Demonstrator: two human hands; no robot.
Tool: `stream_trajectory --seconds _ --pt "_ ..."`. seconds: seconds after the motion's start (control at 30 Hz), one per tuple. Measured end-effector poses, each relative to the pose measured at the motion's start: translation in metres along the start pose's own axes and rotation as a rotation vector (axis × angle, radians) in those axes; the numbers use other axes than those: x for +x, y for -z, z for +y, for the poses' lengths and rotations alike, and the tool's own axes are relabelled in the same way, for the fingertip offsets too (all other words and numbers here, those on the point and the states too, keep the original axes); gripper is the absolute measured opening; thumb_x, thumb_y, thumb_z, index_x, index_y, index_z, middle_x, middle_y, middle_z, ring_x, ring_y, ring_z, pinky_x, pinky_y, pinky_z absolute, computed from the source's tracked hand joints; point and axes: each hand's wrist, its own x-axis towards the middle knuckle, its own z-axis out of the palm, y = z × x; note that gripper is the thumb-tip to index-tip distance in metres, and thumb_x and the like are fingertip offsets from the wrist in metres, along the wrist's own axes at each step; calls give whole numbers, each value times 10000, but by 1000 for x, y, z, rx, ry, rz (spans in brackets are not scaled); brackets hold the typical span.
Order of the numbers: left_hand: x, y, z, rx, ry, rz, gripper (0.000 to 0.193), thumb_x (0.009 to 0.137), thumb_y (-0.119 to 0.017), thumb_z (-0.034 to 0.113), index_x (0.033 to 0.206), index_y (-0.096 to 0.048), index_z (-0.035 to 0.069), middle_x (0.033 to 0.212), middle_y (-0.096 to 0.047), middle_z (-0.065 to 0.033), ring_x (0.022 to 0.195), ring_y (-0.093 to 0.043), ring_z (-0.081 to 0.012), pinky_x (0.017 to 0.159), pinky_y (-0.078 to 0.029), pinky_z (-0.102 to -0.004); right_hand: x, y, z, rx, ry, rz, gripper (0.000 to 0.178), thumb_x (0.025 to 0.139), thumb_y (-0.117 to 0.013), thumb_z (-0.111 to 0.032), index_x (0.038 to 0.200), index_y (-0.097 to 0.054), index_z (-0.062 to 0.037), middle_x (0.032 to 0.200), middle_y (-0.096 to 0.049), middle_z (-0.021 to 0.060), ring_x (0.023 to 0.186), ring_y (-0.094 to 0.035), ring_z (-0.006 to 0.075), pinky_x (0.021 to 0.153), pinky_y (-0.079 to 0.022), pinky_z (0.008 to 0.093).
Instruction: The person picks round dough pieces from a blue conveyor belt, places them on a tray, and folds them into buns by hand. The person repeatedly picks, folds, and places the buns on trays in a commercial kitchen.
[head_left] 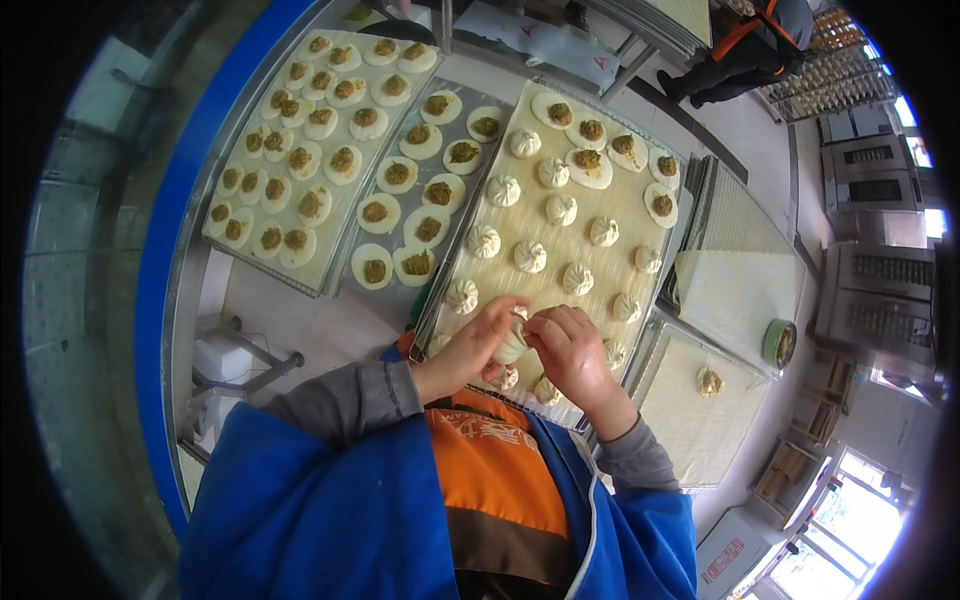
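Note:
Between my hands, above the near end of a lined tray (500,268), is a bun (511,345) of white dough. My left hand (478,342) cups it from the left, fingers curled around its side. The fingers of my right hand (572,350) pinch together at its top edge, hiding part of the dough. Pleated, closed buns (530,256) stand in rows on the tray around my hands. At the tray's far end lie flat dough rounds (589,168) with brown-green filling on them.
To the left, a metal sheet (400,300) and another lined tray (330,205) hold several filled dough rounds. On the right are stacked lined trays (735,270) and a green-rimmed bowl (779,344). A person (755,50) in dark clothes is at the far right.

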Motion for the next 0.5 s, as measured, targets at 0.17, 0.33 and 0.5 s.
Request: stream_trajectory --seconds 0.17,0.33,0.5 --pt "0 3 2 71 -77 8 574 1068 -341 570 1360 -460 90 982 -563 -24 730 -567 -53 522 -450 -200 2 -3 -3 101 -55 50 230 774 -755 -20 961 -625 -54 876 -651 92 812 -648 278 729 -511 389" --pt "2 12 2 -120 46 -63 629 1041 -328 629 1326 -459 84 1007 -567 -48 740 -614 -91 500 -449 -191 4 -8 -6 96 18 104 270 738 -773 29 947 -616 -43 873 -660 98 772 -647 300 679 -515 391" --pt "3 15 8 -245 182 -125 609 1034 -321 648 1266 -458 101 981 -568 -50 706 -614 -109 476 -407 -205 2 -9 -3 89 39 60 239 758 -756 -5 953 -630 -57 905 -658 98 822 -645 304 727 -531 399"
